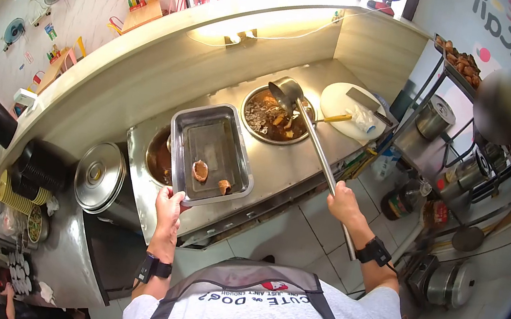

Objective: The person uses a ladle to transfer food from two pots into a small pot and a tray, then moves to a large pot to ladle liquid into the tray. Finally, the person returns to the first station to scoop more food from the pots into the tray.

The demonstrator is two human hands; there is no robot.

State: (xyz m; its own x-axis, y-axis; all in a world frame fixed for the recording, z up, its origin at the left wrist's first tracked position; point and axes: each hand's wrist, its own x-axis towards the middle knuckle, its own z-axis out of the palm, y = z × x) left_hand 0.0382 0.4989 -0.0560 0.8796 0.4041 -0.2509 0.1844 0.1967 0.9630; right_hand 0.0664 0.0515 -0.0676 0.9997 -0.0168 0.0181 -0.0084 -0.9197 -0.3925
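Note:
My left hand [169, 207] grips the near left corner of a rectangular metal tray [217, 154], which holds two brown pieces of food [200, 171]. Wrapped round the long handle of a metal ladle [322, 149] is my right hand [344, 202]. The ladle's bowl is over the right-hand round pot [246, 120], set in the steel counter and filled with dark broth and food pieces. Another pot [155, 155] of dark liquid is partly hidden behind the tray.
A white round board [336, 99] with a cleaver [363, 99] lies right of the pot. Lidded steel pots [100, 170] stand left, near stacked bowls [15, 194]. A rack [443, 55] with a food tray is at right. Another person's arm [9, 304] shows at lower left.

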